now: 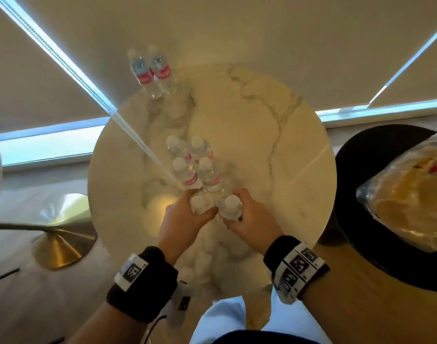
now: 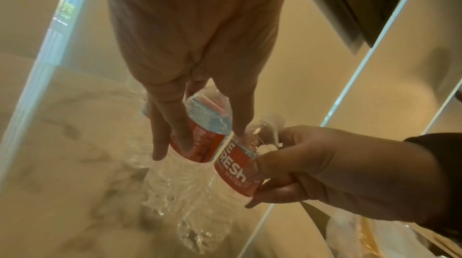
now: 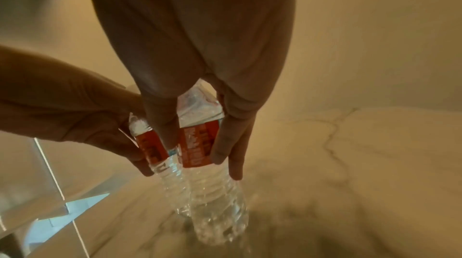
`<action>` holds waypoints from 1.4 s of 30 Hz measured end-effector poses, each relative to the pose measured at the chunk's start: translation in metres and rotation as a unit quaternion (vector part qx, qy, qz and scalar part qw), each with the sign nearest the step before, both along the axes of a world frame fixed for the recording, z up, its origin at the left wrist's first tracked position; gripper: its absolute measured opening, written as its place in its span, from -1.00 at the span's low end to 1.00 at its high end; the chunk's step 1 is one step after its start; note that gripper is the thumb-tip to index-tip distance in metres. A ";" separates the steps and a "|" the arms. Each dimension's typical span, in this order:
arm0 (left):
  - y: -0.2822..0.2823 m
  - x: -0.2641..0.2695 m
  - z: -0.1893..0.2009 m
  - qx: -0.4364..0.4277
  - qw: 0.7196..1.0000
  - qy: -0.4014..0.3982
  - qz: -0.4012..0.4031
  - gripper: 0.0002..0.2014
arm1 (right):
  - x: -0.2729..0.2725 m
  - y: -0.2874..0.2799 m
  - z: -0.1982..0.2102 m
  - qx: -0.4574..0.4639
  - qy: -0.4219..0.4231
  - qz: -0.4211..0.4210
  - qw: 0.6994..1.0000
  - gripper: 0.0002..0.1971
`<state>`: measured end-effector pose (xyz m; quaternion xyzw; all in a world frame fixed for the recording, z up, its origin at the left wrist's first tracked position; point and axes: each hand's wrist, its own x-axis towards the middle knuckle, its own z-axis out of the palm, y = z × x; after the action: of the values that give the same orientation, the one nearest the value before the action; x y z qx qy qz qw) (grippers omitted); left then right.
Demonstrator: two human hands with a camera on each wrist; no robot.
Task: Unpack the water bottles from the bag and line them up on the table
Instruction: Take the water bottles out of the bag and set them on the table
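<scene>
My left hand point(image 1: 199, 211) grips a clear water bottle point(image 1: 198, 201) with a red label point(image 2: 200, 144) around its upper part. My right hand point(image 1: 237, 210) grips a second bottle point(image 1: 231, 201) the same way, and its red label point(image 3: 197, 143) shows between my fingers. Both bottles stand upright and side by side near the front of the round marble table point(image 1: 274, 150), their bases low against the top. Just beyond them several bottles point(image 1: 205, 170) stand in a tight block. Two more bottles point(image 1: 151, 70) stand at the far left edge. The plastic bag point(image 1: 405, 202) lies to the right.
The bag rests on a black round seat point(image 1: 361, 155) beside the table's right edge. A brass lamp base point(image 1: 61, 247) sits on the floor at the left. Closed window blinds point(image 1: 237, 28) lie behind the table. The right half of the marble top is bare.
</scene>
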<state>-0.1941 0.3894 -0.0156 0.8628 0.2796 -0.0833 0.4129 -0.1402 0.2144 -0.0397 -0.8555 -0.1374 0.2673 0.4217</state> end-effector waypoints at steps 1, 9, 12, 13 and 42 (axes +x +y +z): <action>0.011 0.002 0.000 0.001 1.000 0.004 0.007 -0.46 | 0.001 0.015 -0.002 0.003 -0.005 -0.002 1.000 -0.51; 0.047 0.004 -0.013 -0.022 0.999 0.000 0.028 -0.42 | 0.013 0.055 -0.003 -0.009 -0.011 -0.026 1.000 -0.39; 0.046 -0.001 -0.009 -0.036 0.999 0.017 0.013 -0.34 | 0.014 0.050 0.002 -0.031 -0.002 -0.010 0.999 -0.25; 0.046 -0.004 -0.004 -0.017 0.999 0.028 -0.004 -0.29 | 0.015 0.047 0.005 -0.042 0.010 -0.003 0.999 -0.16; -0.508 0.273 -0.077 0.051 0.911 -0.008 -0.409 -0.64 | 0.213 -0.461 -0.032 -0.150 0.133 -0.474 0.857 -0.88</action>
<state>0.0788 -0.1186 -0.0923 0.9222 -0.0967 -0.2236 0.3003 0.0731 -0.2467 -0.0719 -0.8262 0.3840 0.1632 0.3785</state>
